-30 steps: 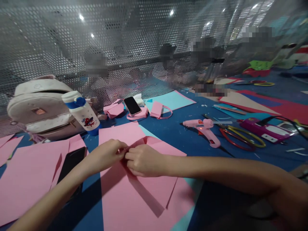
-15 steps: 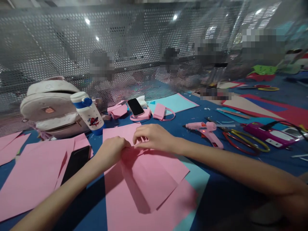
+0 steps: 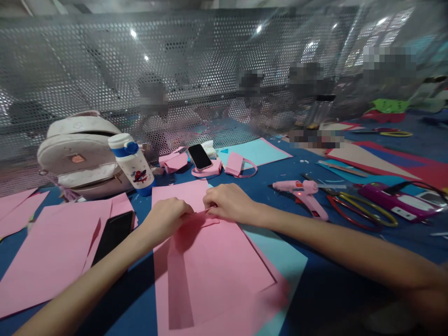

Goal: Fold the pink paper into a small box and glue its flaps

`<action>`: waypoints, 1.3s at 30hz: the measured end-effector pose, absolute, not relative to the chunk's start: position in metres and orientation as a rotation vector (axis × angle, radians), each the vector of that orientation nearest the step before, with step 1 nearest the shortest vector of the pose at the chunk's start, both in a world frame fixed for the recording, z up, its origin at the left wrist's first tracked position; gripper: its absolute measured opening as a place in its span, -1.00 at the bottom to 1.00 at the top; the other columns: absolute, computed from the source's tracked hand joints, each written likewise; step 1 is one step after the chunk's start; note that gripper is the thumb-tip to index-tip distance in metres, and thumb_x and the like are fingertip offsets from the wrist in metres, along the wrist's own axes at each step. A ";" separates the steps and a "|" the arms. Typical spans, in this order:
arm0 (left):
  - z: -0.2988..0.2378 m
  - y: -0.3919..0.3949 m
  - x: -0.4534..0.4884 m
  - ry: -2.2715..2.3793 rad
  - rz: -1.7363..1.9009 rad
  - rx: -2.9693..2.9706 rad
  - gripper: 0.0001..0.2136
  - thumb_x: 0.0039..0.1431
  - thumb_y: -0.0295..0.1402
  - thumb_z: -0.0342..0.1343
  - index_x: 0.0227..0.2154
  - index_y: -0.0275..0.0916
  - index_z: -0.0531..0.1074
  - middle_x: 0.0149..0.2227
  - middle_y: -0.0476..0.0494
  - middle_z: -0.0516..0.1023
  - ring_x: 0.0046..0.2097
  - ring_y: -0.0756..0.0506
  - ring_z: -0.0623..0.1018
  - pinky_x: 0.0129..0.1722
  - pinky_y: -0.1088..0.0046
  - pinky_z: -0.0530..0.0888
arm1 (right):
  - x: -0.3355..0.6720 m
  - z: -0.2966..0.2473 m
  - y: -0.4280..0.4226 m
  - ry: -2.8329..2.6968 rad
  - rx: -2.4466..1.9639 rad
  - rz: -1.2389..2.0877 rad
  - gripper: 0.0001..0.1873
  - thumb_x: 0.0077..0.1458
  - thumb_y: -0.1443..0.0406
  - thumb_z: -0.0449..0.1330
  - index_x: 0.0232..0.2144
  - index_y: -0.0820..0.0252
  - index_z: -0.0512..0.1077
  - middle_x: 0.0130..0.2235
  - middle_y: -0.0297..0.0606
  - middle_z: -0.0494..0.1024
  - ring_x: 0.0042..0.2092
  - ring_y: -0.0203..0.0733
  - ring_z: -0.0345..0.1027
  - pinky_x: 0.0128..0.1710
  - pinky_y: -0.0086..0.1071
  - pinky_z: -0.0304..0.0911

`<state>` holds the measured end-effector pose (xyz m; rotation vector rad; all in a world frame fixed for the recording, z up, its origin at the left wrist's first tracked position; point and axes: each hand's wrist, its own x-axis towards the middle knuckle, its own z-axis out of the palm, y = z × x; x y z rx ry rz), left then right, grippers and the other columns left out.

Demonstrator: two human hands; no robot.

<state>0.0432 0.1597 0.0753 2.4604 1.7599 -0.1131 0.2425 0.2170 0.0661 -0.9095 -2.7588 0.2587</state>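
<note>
Both hands pinch the far edge of a pink paper piece (image 3: 224,261), which slants toward me over a larger pink sheet (image 3: 163,289). My left hand (image 3: 170,215) is closed on the left part of that edge, its fingertips partly hidden. Close beside it, my right hand (image 3: 229,203) grips the edge between thumb and curled fingers. A narrow folded flap hangs along the paper's left side. Under the pink sheet, a light blue sheet (image 3: 290,261) sticks out to the right.
Left are pink sheets (image 3: 52,247), a black phone (image 3: 114,233), a white backpack (image 3: 82,149) and a bottle (image 3: 135,168). Behind my hands lie another phone (image 3: 199,156) and a small pink paper bag (image 3: 234,164). Right are a pink glue gun (image 3: 303,191), scissors (image 3: 367,210) and a purple power strip (image 3: 392,200).
The pink paper has turned, its near end swinging so the folded flap now lies further left. My right hand has shifted slightly right, widening the gap between the hands.
</note>
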 end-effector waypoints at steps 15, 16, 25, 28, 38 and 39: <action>0.078 0.161 0.043 1.737 -0.088 2.449 -0.65 0.15 -0.56 -0.04 -0.23 -0.15 0.65 -0.21 -0.18 0.70 -0.20 -0.19 0.60 -0.37 0.43 0.25 | 0.250 0.063 0.243 -2.658 -0.753 0.951 -0.80 0.15 0.26 0.27 -0.25 0.21 0.67 -0.25 -0.24 0.70 -0.24 -0.20 0.52 -0.31 -0.46 0.22; 0.078 0.161 0.043 1.736 -0.091 2.449 -0.65 0.15 -0.56 -0.04 -0.23 -0.16 0.65 -0.20 -0.18 0.70 -0.20 -0.19 0.60 -0.37 0.43 0.25 | 0.250 0.062 0.244 -2.649 -0.752 0.966 -0.80 0.15 0.27 0.27 -0.25 0.21 0.67 -0.24 -0.24 0.70 -0.23 -0.20 0.52 -0.31 -0.47 0.23; 0.073 0.163 0.041 1.729 -0.071 2.470 -0.65 0.17 -0.56 -0.04 -0.21 -0.17 0.65 -0.17 -0.20 0.70 -0.15 -0.24 0.62 -0.31 0.41 0.32 | 0.246 0.060 0.239 -2.594 -0.800 0.941 -0.84 0.10 0.33 0.29 -0.30 0.24 0.68 -0.26 -0.20 0.70 -0.24 -0.18 0.53 -0.30 -0.47 0.24; 0.071 0.164 0.040 1.737 -0.056 2.476 -0.65 0.18 -0.56 -0.04 -0.21 -0.16 0.65 -0.16 -0.19 0.70 -0.13 -0.25 0.63 -0.30 0.40 0.33 | 0.245 0.062 0.234 -2.604 -0.810 0.882 -0.84 0.09 0.37 0.28 -0.32 0.24 0.68 -0.29 -0.23 0.69 -0.30 -0.24 0.50 -0.35 -0.48 0.19; 0.071 0.161 0.049 1.743 -0.002 2.478 -0.72 0.34 -0.37 -0.01 -0.21 -0.16 0.65 -0.21 -0.22 0.70 -0.21 -0.23 0.64 -0.37 0.43 0.31 | 0.238 0.058 0.219 -2.585 -0.844 0.618 -0.88 0.02 0.39 0.28 -0.43 0.18 0.65 -0.35 -0.34 0.63 -0.39 -0.33 0.35 -0.45 -0.45 0.01; 0.070 0.161 0.050 1.746 0.004 2.482 -0.72 0.33 -0.39 0.00 -0.21 -0.16 0.65 -0.21 -0.23 0.70 -0.21 -0.24 0.64 -0.37 0.42 0.30 | 0.238 0.058 0.219 -2.588 -0.847 0.594 -0.88 0.02 0.39 0.28 -0.43 0.18 0.65 -0.34 -0.34 0.63 -0.38 -0.33 0.35 -0.45 -0.45 0.00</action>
